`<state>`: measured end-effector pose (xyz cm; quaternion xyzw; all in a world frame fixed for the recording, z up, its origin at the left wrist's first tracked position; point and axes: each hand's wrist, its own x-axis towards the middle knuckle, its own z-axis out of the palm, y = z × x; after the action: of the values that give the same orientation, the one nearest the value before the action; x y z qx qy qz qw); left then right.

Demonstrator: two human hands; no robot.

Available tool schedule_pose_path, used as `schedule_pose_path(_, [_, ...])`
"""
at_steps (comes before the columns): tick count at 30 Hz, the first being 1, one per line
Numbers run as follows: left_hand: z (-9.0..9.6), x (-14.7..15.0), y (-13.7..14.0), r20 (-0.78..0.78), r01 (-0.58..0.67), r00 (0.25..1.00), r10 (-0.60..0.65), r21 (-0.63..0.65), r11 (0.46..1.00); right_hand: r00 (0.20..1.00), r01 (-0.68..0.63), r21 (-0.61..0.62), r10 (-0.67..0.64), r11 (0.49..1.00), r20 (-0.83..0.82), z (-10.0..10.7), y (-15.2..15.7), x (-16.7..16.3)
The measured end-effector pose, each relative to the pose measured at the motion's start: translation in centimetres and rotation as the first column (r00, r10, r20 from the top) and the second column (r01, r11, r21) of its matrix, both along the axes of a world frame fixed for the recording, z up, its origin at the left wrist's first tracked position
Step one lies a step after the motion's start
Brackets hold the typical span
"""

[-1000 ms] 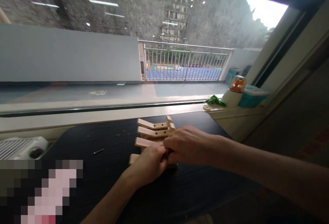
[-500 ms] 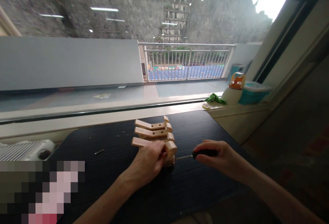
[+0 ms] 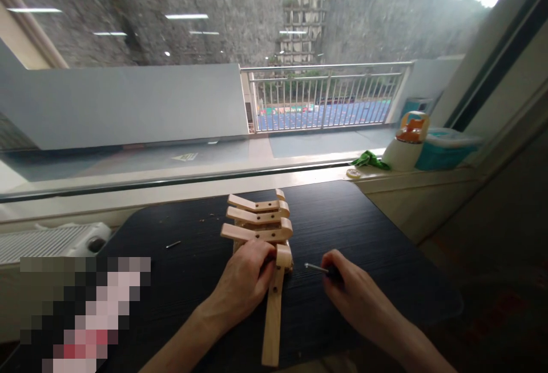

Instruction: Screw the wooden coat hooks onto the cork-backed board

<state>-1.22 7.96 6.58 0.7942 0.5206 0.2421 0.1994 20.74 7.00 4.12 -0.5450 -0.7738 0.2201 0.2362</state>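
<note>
A pale wooden piece with several hook-shaped arms (image 3: 257, 231) lies on the black table (image 3: 351, 219). Dark screw holes show in the arms. The nearest arm (image 3: 273, 321) is turned toward me and points at the table's front edge, unlike the others, which point left. My left hand (image 3: 248, 270) is closed on the wooden piece beside this arm; its fingertips are partly hidden. In my right hand (image 3: 349, 281) is a screwdriver (image 3: 317, 268), gripped by its black handle. The metal tip points left, apart from the wood.
A small metal bit (image 3: 173, 244) lies on the table's left side, with crumbs behind it. On the windowsill stand a white and orange bottle (image 3: 405, 147), a green cloth (image 3: 370, 159) and a teal box (image 3: 445, 153). At the left is a white radiator (image 3: 55, 241).
The screwdriver has drawn back from the wood and tilted. The nearest wooden arm now points toward me. My left hand stays at the wooden piece. The view has shifted slightly.
</note>
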Motion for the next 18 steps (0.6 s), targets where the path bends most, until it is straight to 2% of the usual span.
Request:
schedule_pose_path(3, [-0.5, 0.0, -0.2, 0.036, 0.008, 0.999, -0.008, 0.013, 1.000, 0.981, -0.053, 0.045, 0.060, 0.998, -0.182, 0.0, 0.7, -2.9])
schedule_pose_path(5, [-0.8, -0.2, -0.5, 0.081, 0.026, 0.996, -0.027, 0.015, 1.000, 0.967, -0.140, 0.102, 0.158, 0.985, -0.200, -0.1, 1.1, -4.4])
schedule_pose_path(7, [-1.0, -0.6, -1.0, 0.140, 0.013, 0.990, -0.013, -0.002, 1.000, 0.967, -0.174, 0.133, 0.195, 0.976, -0.167, -0.4, 1.4, -5.0])
schedule_pose_path(9, [-1.2, -1.2, -1.8, 0.222, -0.061, 0.972, 0.074, -0.061, 0.996, 0.980, -0.131, 0.140, 0.149, 0.981, -0.131, -0.9, 1.2, -4.7])
schedule_pose_path(12, [-1.4, -2.4, -3.2, 0.372, -0.187, 0.893, 0.255, -0.208, 0.960, 0.994, -0.005, 0.135, 0.020, 0.991, -0.110, -2.3, 0.6, -3.6])
schedule_pose_path(16, [-2.0, -2.8, -4.7, 0.512, -0.228, 0.770, 0.381, -0.337, 0.913, 0.980, 0.145, 0.169, -0.118, 0.975, -0.159, -4.1, -0.2, -2.8])
schedule_pose_path(18, [-2.3, -2.5, -5.1, 0.603, -0.203, 0.669, 0.434, -0.414, 0.887, 0.966, 0.189, 0.127, -0.161, 0.974, -0.203, -4.8, -0.3, -2.8])
